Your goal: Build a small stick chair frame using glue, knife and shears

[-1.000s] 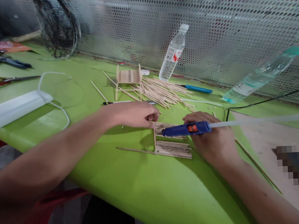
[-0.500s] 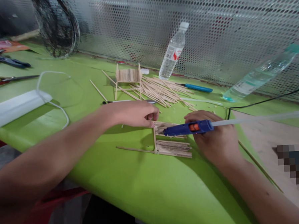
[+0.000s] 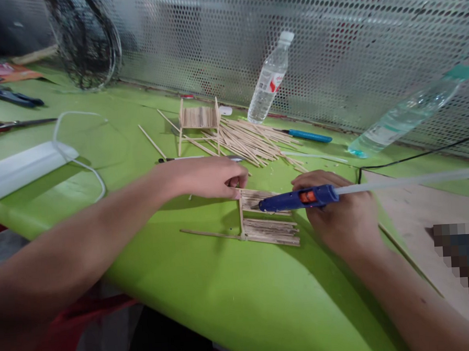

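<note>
Shifted slightly rightward over the stick frame since a second ago, the blue hot glue gun [image 3: 283,200] now has its nozzle farther from the frame's left edge. At the far left of the green surface [image 3: 225,291] lie a pair of pliers [image 3: 16,98] and a long white box [image 3: 22,168] with a white cord [image 3: 95,175] looping beside it. Next, a coil of dark wire [image 3: 86,44] leans on the perforated metal panel [image 3: 195,31]. A small stick rack [image 3: 198,117] stands upright near a pile of loose sticks [image 3: 250,143]. Left fingers pinch the upper left corner of the stick frame [image 3: 271,231], which lies flat on the surface in front of the person, its two slatted sections pointing right and one thin stick jutting left from its lower corner. Behind the pile stands a clear bottle with a white cap [image 3: 271,79]; right of the pile lies a blue-handled tool [image 3: 311,136]. Fingers of the right hand [image 3: 344,206] hold the glue gun, and a translucent glue stick [image 3: 415,179] trails from its rear. Whether the nozzle touches the slats, I cannot tell. Farther right is a teal-capped bottle [image 3: 406,116].
</note>
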{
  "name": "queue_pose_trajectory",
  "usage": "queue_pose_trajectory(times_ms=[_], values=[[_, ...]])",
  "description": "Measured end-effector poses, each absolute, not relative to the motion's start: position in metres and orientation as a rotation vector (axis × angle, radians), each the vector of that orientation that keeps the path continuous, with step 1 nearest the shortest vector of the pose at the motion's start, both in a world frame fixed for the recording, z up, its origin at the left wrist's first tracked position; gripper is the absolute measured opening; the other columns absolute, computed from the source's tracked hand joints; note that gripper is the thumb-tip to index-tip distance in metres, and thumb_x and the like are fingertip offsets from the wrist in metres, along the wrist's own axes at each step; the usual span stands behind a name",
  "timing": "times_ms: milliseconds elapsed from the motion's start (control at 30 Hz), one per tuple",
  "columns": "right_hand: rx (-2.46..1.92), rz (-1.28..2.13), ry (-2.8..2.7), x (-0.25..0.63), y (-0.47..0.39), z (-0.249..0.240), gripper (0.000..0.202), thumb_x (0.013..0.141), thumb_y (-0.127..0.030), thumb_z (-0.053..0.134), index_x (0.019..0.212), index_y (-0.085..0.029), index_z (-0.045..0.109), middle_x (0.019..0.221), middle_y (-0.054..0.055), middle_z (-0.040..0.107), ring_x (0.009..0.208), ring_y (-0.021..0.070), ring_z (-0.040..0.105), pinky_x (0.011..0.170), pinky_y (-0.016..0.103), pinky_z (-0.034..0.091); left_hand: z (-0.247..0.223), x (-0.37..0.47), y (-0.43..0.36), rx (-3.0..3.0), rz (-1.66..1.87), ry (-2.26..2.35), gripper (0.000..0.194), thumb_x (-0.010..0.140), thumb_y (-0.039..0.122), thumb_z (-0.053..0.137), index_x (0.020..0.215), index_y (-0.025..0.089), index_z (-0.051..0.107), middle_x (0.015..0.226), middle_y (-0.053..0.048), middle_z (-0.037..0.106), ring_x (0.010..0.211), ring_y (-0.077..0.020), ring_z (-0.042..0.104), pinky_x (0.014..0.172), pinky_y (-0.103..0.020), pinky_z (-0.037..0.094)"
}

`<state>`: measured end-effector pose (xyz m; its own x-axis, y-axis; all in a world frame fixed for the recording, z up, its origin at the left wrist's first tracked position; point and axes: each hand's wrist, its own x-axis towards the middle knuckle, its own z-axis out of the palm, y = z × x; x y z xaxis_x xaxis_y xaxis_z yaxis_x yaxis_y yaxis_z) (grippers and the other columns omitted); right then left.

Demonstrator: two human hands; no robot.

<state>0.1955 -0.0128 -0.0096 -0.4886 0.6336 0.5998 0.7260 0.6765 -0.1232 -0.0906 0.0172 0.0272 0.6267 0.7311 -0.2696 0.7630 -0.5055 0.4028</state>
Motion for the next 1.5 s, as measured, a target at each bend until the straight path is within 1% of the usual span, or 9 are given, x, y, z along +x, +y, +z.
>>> queue_pose_trajectory(times_ms=[267, 433, 500, 633, 733, 1000, 1167, 1333, 1500], values=[[-1.084, -0.244, -2.254, 0.197, -0.013, -0.008, 0.038, 0.067, -0.003, 0.050, 0.093, -0.023, 0.069, 0.099, 0.007, 0.080, 0.093, 0.0337, 0.078, 0.077, 0.044, 0.061, 0.031, -0.088, 0.015, 2.330, -0.136, 1.197, 0.032, 0.098, 0.042, 0.054, 0.121, 0.023, 0.066, 0.122, -0.007, 0.071, 0.101, -0.0222, 0.064, 0.079, -0.032, 0.044], [-1.101, -0.236, -2.245, 0.199, -0.013, -0.009, 0.040, 0.067, -0.004, 0.050, 0.096, -0.023, 0.071, 0.102, 0.007, 0.081, 0.096, 0.0336, 0.079, 0.079, 0.043, 0.061, 0.032, -0.088, 0.015, 2.340, -0.159, 1.203, 0.033, 0.098, 0.043, 0.053, 0.121, 0.023, 0.066, 0.122, -0.008, 0.071, 0.101, -0.0227, 0.064, 0.080, -0.033, 0.044], [-1.119, -0.238, -2.243, 0.199, -0.013, -0.009, 0.040, 0.067, -0.005, 0.050, 0.096, -0.023, 0.070, 0.102, 0.007, 0.081, 0.094, 0.0335, 0.078, 0.077, 0.042, 0.060, 0.032, -0.088, 0.015, 2.340, -0.153, 1.203, 0.033, 0.099, 0.043, 0.053, 0.120, 0.023, 0.066, 0.121, -0.008, 0.071, 0.101, -0.0226, 0.063, 0.080, -0.033, 0.043], [-1.168, -0.257, -2.225, 0.200, -0.015, -0.006, 0.033, 0.065, -0.007, 0.051, 0.087, -0.024, 0.068, 0.090, 0.006, 0.079, 0.082, 0.0309, 0.077, 0.069, 0.038, 0.056, 0.031, -0.089, 0.015, 2.355, -0.134, 1.190, 0.032, 0.098, 0.043, 0.054, 0.120, 0.023, 0.067, 0.119, -0.007, 0.072, 0.100, -0.0221, 0.064, 0.080, -0.032, 0.043], [-1.179, -0.246, -2.227, 0.200, -0.015, -0.003, 0.028, 0.067, -0.007, 0.052, 0.083, -0.025, 0.066, 0.083, 0.004, 0.076, 0.075, 0.0277, 0.074, 0.067, 0.036, 0.053, 0.030, -0.089, 0.015, 2.354, -0.119, 1.195, 0.031, 0.099, 0.044, 0.055, 0.119, 0.023, 0.067, 0.119, -0.007, 0.071, 0.097, -0.0213, 0.064, 0.077, -0.031, 0.044], [-1.207, -0.321, -2.180, 0.202, -0.010, 0.001, 0.022, 0.072, -0.012, 0.056, 0.086, -0.025, 0.067, 0.088, 0.003, 0.077, 0.074, 0.0247, 0.072, 0.063, 0.033, 0.046, 0.033, -0.087, 0.012, 2.318, -0.115, 1.209, 0.028, 0.099, 0.041, 0.056, 0.118, 0.023, 0.066, 0.117, -0.006, 0.071, 0.093, -0.0196, 0.063, 0.072, -0.029, 0.043], [-1.284, -0.263, -2.179, 0.202, -0.008, 0.002, 0.013, 0.077, -0.023, 0.060, 0.090, -0.026, 0.064, 0.092, 0.006, 0.074, 0.072, 0.0244, 0.068, 0.062, 0.034, 0.044, 0.032, -0.087, 0.013, 2.321, -0.105, 1.209, 0.027, 0.099, 0.041, 0.058, 0.117, 0.023, 0.066, 0.115, -0.006, 0.071, 0.094, -0.0198, 0.063, 0.072, -0.030, 0.043], [-1.308, -0.233, -2.152, 0.200, -0.009, 0.001, 0.018, 0.074, -0.028, 0.065, 0.091, -0.026, 0.058, 0.088, 0.004, 0.071, 0.063, 0.0223, 0.063, 0.057, 0.032, 0.042, 0.030, -0.088, 0.014, 2.319, -0.092, 1.194, 0.028, 0.099, 0.040, 0.057, 0.118, 0.023, 0.066, 0.117, -0.006, 0.072, 0.095, -0.0200, 0.064, 0.075, -0.030, 0.044], [-1.323, -0.191, -2.170, 0.195, -0.011, -0.002, 0.025, 0.073, -0.029, 0.067, 0.096, -0.025, 0.058, 0.091, 0.006, 0.069, 0.066, 0.0255, 0.064, 0.059, 0.035, 0.043, 0.028, -0.089, 0.015, 2.352, -0.098, 1.188, 0.027, 0.098, 0.042, 0.058, 0.117, 0.024, 0.067, 0.113, -0.006, 0.072, 0.091, -0.0202, 0.064, 0.071, -0.030, 0.042]])
